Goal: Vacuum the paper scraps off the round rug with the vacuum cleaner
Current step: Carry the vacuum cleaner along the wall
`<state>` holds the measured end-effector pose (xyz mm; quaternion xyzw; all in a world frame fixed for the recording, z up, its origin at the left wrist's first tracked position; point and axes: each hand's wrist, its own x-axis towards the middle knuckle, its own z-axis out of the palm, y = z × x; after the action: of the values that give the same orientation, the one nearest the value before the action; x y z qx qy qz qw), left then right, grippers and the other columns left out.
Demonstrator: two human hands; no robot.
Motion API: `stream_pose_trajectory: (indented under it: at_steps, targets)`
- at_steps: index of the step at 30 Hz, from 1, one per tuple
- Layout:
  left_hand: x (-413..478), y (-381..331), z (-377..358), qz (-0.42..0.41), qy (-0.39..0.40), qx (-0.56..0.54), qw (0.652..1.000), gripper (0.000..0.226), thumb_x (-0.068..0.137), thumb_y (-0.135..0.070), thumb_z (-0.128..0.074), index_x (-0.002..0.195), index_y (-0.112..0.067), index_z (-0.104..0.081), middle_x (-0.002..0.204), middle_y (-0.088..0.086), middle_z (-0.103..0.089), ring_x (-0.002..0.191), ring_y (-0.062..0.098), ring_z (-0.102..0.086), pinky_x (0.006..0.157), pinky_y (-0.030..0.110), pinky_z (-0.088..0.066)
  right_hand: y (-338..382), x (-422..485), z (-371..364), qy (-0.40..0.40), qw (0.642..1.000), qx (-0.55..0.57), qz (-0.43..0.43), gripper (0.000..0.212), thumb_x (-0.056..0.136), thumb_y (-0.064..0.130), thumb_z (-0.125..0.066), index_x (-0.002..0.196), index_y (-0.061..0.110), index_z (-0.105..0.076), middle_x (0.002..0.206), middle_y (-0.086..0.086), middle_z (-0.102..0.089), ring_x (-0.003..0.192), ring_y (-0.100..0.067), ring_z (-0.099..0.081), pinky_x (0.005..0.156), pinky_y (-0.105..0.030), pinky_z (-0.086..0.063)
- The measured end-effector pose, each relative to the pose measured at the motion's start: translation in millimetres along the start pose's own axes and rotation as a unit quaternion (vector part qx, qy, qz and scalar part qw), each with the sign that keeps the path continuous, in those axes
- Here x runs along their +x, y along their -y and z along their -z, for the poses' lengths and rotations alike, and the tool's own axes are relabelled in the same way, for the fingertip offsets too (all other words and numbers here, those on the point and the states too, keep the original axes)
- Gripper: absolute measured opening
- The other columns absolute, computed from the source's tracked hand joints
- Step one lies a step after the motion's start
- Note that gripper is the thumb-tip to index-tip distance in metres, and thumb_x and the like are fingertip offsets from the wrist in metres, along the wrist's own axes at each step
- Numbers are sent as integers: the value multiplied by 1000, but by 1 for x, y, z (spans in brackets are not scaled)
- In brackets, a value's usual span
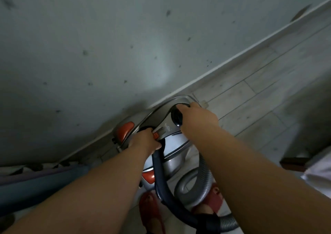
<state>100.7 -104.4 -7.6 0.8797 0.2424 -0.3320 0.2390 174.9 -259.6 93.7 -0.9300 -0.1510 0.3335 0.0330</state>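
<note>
Now the vacuum cleaner [174, 149] lies lengthwise along the wall [107, 36], directly below both hands: left hand [146, 140] curls round its handle [161, 117], right hand [198, 117] grips the far end; no rug in view.

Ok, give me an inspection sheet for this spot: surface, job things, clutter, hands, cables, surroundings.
Surface: pale plank-pattern floor.
Job's things: grey and orange vacuum cleaner stands by the wall; round rug and paper scraps not in view.
Clutter: blue fabric at left, white cloth at right.
Grippers: left hand grips the vacuum's handle; right hand holds its black round end, fingers curled over it.
Cables: grey ribbed hose loops beside the vacuum; power cord, nothing seen.
Surroundings: grey spotted wall, baseboard, red slippers.
</note>
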Motion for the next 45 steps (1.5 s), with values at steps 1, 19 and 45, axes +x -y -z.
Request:
stream_pose_trajectory:
  at_steps: [1, 19, 45]
  targets:
    - [-6, -18, 7, -7, -4, -1, 1000, 49, 73, -35, -73, 113, -15, -54, 112, 6, -64, 103, 27, -60, 93, 37, -48, -11, -6, 15, 5, 1000, -1, -8, 63, 94, 18, -60, 150, 28, -34, 135, -8, -44, 114, -31, -56, 75, -39, -46]
    - [-26, -378, 69, -114, -11, 35, 993, 39, 76, -25, -75, 108, -10, -58, 96, 5, -60, 85, 20, -57, 72, 25, -46, -279, -8, 230, -59, 994, 0, -93, 37, 98, 18, -52, 135, 20, -54, 129, -5, -53, 118, -28, -55, 97, -49, -47]
    - [134, -968, 60, -222, 49, 120, 966, 47, 78, -32, -74, 117, -13, -57, 120, 8, -60, 110, 23, -57, 94, 28, -45, -765, 113, 515, -45, 977, 18, -206, 54, 96, 22, -57, 149, 21, -43, 146, -9, -47, 129, -29, -50, 98, -42, -47]
